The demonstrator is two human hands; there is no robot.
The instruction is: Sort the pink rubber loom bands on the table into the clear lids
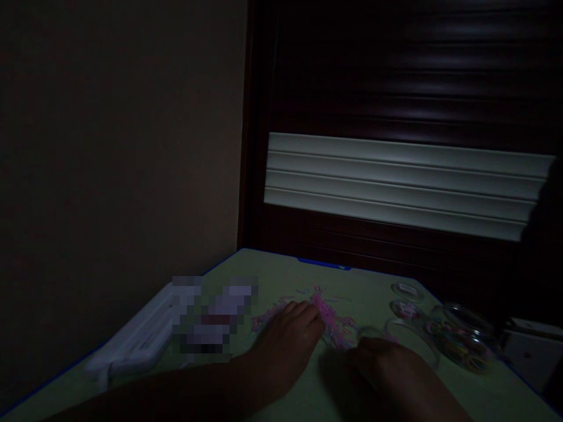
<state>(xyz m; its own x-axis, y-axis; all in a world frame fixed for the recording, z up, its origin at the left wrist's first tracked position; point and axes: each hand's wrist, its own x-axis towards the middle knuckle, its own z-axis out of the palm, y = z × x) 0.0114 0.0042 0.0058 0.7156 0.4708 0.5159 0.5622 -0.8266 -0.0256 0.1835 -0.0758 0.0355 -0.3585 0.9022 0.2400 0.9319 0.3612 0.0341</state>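
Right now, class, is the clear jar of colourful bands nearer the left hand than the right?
No, the clear jar sits just past the right hand, while the left hand is farther away, beside the pink pile.

Pink bands [328, 312], multicol. ties [468, 351], pale-grn tabletop [373, 293] (w/ blue trim [321, 263]), dk-brn slats [396, 82]

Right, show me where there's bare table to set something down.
Bare: the far strip of table behind the pink pile, and between pile and clear discs. Crowded: right side by the jar, and around left hand and right hand.
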